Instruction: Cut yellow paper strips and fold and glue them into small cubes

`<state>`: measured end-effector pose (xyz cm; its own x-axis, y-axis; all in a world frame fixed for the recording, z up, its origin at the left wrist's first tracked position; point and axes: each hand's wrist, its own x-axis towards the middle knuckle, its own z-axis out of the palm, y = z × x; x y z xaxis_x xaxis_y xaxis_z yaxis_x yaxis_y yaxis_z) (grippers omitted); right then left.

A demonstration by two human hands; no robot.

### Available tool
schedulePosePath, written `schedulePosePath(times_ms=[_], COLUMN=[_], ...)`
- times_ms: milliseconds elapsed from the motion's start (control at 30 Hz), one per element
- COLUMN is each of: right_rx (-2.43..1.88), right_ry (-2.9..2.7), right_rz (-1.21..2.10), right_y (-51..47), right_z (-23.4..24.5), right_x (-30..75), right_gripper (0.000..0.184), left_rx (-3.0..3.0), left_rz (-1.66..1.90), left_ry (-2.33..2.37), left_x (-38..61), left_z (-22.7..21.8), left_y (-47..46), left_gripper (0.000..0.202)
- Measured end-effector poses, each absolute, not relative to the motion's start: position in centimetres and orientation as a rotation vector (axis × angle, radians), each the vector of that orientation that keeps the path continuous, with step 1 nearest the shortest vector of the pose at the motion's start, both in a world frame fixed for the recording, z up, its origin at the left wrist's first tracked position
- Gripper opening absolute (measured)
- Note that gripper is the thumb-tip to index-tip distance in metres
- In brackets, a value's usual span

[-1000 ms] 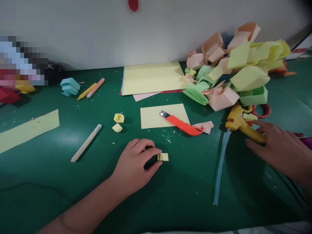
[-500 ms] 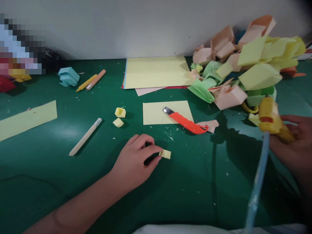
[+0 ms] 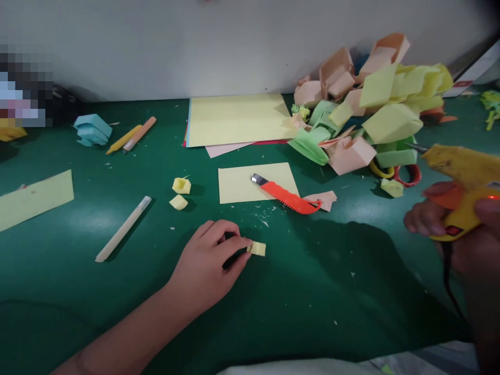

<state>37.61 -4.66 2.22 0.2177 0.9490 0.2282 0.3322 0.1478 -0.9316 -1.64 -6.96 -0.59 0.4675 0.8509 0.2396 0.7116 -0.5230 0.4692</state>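
My left hand (image 3: pixel 207 265) rests on the green table (image 3: pixel 312 291), its thumb and fingers pinching a small folded yellow paper piece (image 3: pixel 258 248). At the right edge my right hand (image 3: pixel 449 229) is wrapped round the handle of a yellow glue gun (image 3: pixel 461 172), raised off the table with its nozzle pointing left toward the paper pile. Two more small yellow paper pieces (image 3: pixel 180 192) lie to the left, beyond my left hand.
An orange utility knife (image 3: pixel 287 197) lies on a yellow paper square (image 3: pixel 238 182). Larger sheets (image 3: pixel 234 120) sit at the back, a pile of folded coloured paper (image 3: pixel 371 114) at the right. Left: a white stick (image 3: pixel 123 229), pens (image 3: pixel 130 135), a blue folded piece (image 3: pixel 91 129), a yellow strip (image 3: pixel 35 198).
My right hand took the glue gun from the table and lifted it, turning it so the nozzle now points left. My left hand stayed pinching the small yellow piece.
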Motion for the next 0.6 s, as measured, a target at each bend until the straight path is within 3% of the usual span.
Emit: schedulePosePath(times_ms=[233, 400, 600], right_rx=[-0.984, -0.897, -0.919], right_ry=[-1.956, -2.263, -2.387], right_rz=[1.273, 1.164, 1.071], right_y=[-7.0, -6.6, -6.5], right_z=[1.0, 1.1, 1.6], right_x=[31.9, 28.6, 27.3], right_gripper=[0.025, 0.016, 0.019], left_rx=[2.401, 2.387, 2.37], left_rz=[0.621, 0.598, 0.606], left_ry=[1.338, 1.342, 1.341], left_x=[-1.6, -1.7, -1.6], left_z=[-0.2, -0.4, -0.4], left_y=[-7.1, -7.2, -7.1], left_gripper=[0.016, 0.017, 0.017])
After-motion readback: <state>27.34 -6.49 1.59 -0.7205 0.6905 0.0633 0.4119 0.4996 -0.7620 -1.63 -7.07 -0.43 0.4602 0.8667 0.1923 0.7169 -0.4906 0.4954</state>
